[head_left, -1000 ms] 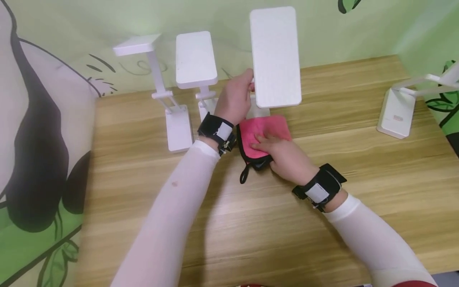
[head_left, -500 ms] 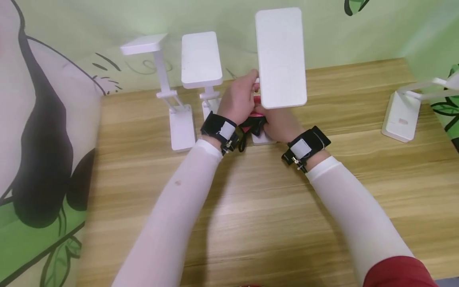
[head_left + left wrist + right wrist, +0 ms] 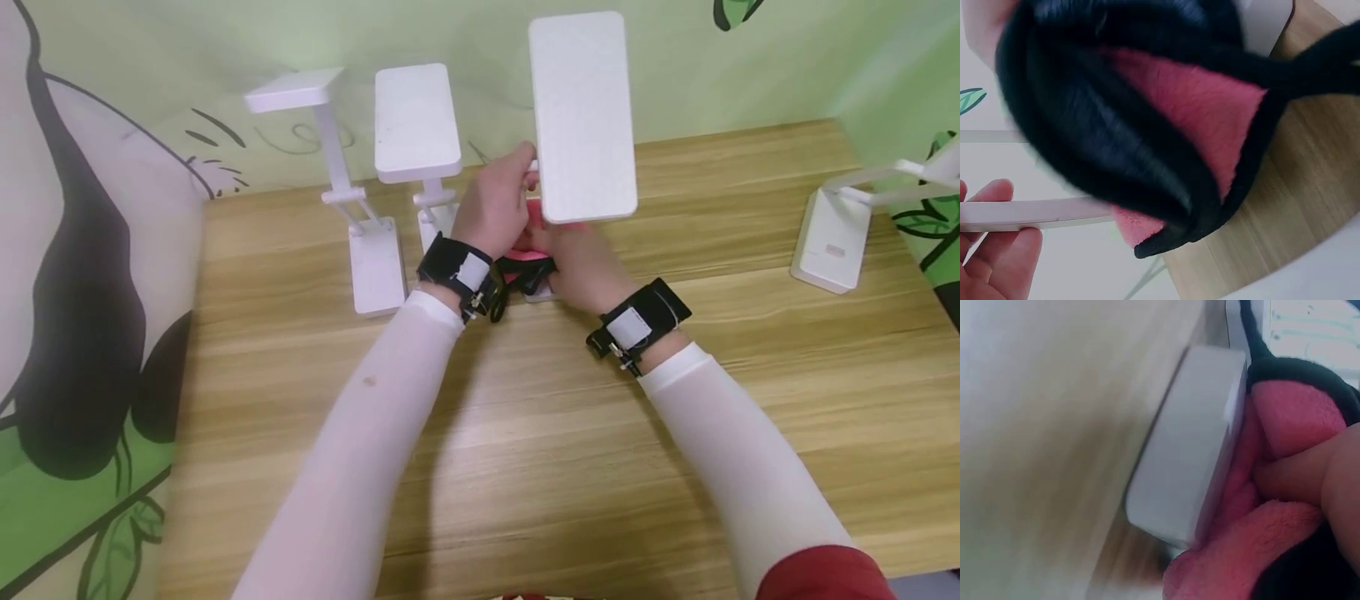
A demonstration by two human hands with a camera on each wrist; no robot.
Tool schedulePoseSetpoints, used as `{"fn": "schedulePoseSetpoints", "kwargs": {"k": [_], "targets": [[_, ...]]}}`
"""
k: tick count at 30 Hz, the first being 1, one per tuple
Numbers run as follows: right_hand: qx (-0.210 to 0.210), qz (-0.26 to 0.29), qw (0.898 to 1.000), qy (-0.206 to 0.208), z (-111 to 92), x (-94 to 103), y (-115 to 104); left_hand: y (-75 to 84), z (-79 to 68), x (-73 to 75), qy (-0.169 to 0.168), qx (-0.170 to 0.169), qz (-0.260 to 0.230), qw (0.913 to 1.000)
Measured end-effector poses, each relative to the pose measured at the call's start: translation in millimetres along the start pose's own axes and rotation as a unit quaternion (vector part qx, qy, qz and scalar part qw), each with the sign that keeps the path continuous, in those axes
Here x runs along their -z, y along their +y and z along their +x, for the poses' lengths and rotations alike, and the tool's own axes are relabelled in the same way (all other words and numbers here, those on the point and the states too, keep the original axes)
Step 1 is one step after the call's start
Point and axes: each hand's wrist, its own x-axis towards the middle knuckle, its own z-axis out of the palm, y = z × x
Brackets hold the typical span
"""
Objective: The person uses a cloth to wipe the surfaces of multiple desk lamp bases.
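My left hand [image 3: 491,204] grips the thin white arm [image 3: 1060,212] of a desk lamp, just behind its upright rectangular head [image 3: 583,117]. In the left wrist view, fingers lie above and below that arm. Lower down, my right hand [image 3: 591,268] holds a bunched pink cloth [image 3: 1210,112] with black edging and a dark other side. The right wrist view has the cloth pressed along the side of the lamp's white base [image 3: 1182,444], one finger pushed into its folds. In the head view the lamp head and my hands hide most of the cloth.
Two more white desk lamps stand to the left, one with a tilted head [image 3: 296,89], one with a flat head [image 3: 417,121]. Another lamp's base [image 3: 832,242] is at the far right. Painted walls [image 3: 697,67] border the wooden table [image 3: 510,467].
My right hand has moved forward from the flat cloth on the table to the lamp's base, bunching the cloth in its fingers. My left hand keeps its grip on the lamp.
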Motion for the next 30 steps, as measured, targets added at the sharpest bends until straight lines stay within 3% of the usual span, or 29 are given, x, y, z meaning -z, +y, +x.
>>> {"fn": "schedulePoseSetpoints", "kwargs": {"k": [9,15,19,23,27,30], "targets": [[-0.001,-0.003,0.999,-0.042,-54,1.2,-14,-0.4,-0.1,-0.7,0.011,-0.021,0.004,0.9997],[0.002,-0.01,0.999,-0.05,-65,2.1,-18,1.1,-0.5,-2.1,0.008,-0.018,-0.002,0.9998],[0.008,-0.01,0.998,-0.06,-54,5.8,-19,-1.5,-0.4,-1.1,0.01,-0.018,0.003,0.9998],[0.029,0.0,0.997,-0.065,-30,10.5,-14,-2.2,-0.4,-1.7,0.017,-0.019,0.005,0.9997],[0.068,-0.007,0.998,-0.005,-1,9.8,-2,-1.4,-0.4,-2.4,0.015,-0.016,-0.001,0.9998],[0.066,-0.015,0.997,0.039,12,6.1,4,-1.1,-0.7,-1.1,0.009,-0.008,-0.005,0.9999]]}}
